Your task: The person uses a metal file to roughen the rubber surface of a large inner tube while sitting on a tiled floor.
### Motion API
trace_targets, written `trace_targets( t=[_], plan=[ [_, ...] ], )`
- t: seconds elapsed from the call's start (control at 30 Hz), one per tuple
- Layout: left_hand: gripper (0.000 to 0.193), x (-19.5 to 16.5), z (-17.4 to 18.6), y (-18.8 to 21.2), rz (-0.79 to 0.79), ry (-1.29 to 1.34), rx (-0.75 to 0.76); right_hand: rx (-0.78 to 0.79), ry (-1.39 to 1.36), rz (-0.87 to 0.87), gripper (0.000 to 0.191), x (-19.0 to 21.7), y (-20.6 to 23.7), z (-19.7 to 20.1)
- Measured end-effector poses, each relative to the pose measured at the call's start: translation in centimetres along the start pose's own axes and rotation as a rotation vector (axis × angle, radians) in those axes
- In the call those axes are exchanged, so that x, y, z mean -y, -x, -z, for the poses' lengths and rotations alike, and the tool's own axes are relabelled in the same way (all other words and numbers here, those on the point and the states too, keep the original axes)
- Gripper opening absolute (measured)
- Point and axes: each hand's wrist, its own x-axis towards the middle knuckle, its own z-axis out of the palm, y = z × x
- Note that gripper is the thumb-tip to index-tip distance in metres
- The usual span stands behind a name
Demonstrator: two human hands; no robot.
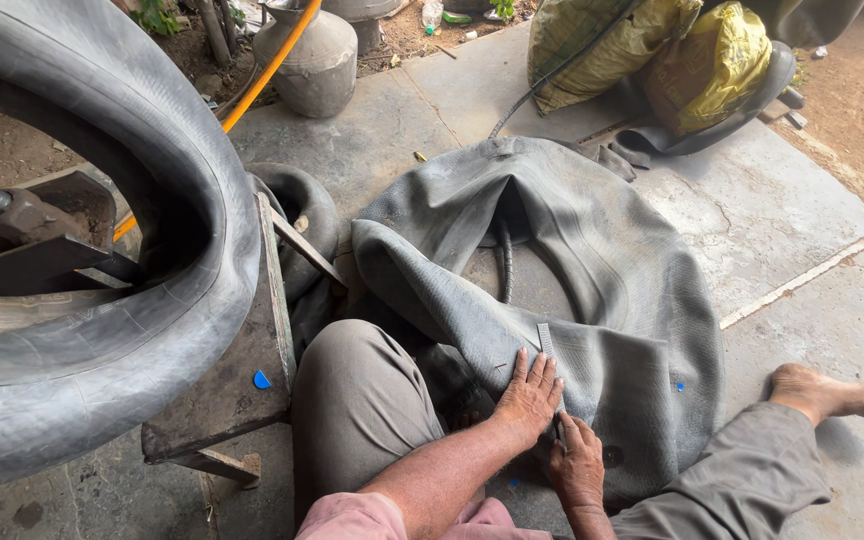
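Both hands work low in the view on a large grey deflated inner tube [592, 260] spread over the floor between the person's bent legs. Left hand [529, 395] lies flat, its grip open, fingers spread and pressing down on a fold of the rubber. Right hand [576, 462] sits just beside it, its grip curled closed around a thin dark tool that is mostly hidden. A narrow grey strip [545, 340] lies on the rubber just beyond the left fingertips.

At the top, yellow and green sacks [652, 50] rest inside a dark rubber ring; what they contain cannot be seen. A rounded grey metal pot [317, 65] stands at the top centre, its inside not visible.

Underneath is a grey stone slab floor [802, 200] with cracks and pale joints, giving way to bare earth at the top edges.

On the left, a big inflated black tube [152, 200] sits clamped in a rusty metal press [32, 235] on a worn metal tabletop [242, 370], which carries a small blue chip. An orange hose [267, 70] passes behind it. A bare foot [832, 395] rests at the right.
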Motion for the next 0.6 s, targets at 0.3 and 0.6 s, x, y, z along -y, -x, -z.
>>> trace_targets(
  t=[0.3,0.6],
  plan=[
    [0.091,0.26,0.02,-0.05,0.039,0.049,-0.078,-0.021,-0.006,0.023,0.055,0.33,0.08,0.4],
    [0.093,-0.08,0.86,0.18,0.096,0.003,-0.028,-0.029,0.009,0.03,0.054,0.52,0.07,0.71]
  ],
)
